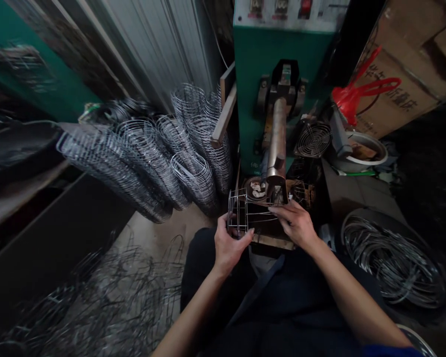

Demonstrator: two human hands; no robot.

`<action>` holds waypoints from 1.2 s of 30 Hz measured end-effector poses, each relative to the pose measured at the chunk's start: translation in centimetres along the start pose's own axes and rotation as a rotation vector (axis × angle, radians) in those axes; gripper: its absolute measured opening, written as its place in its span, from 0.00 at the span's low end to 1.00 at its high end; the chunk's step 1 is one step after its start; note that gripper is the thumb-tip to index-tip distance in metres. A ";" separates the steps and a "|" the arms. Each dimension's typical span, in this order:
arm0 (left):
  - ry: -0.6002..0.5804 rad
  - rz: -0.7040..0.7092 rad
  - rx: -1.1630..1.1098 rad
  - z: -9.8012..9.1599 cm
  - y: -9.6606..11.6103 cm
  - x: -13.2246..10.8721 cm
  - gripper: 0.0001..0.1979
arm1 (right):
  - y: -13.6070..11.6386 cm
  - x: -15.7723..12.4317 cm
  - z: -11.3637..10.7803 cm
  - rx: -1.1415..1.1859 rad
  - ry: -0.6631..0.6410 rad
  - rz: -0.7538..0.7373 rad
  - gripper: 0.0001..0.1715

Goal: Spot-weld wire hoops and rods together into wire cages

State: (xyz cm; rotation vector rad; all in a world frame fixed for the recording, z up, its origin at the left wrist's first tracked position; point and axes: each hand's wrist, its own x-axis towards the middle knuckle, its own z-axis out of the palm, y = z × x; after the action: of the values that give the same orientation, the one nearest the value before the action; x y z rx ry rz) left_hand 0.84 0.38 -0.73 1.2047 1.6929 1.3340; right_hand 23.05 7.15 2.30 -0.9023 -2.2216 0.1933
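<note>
My left hand (228,245) is closed around the lower end of a small wire frame (238,210), a boxy grid of thin metal wires standing upright. My right hand (295,223) pinches thin wire (262,213) that runs across toward the frame; whether the two are joined I cannot tell. Just beyond my right fingers, the metal cylinder arm (277,144) of a green machine (250,94) points down toward me. Under its tip sits a round dish (255,189) with whitish bits in it.
Tall stacks of wire rings (196,178) lean at the left. Loose wire pieces (134,297) cover the floor at lower left. At the right lie a coil of wire (397,263), a metal bowl (377,158), a red plastic bag (347,101) and cardboard boxes (401,64). A bar (223,119) juts out beside the machine.
</note>
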 end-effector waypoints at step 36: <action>-0.062 0.055 0.045 -0.7 0.8 5.9 0.30 | 1.7 2.6 -0.2 -0.132 0.105 0.190 0.09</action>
State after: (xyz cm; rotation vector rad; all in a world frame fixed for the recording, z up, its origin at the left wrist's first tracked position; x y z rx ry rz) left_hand -1.66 5.71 0.45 1.3139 1.6643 1.2842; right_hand 22.77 10.09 3.26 -1.1697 -2.0702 0.0854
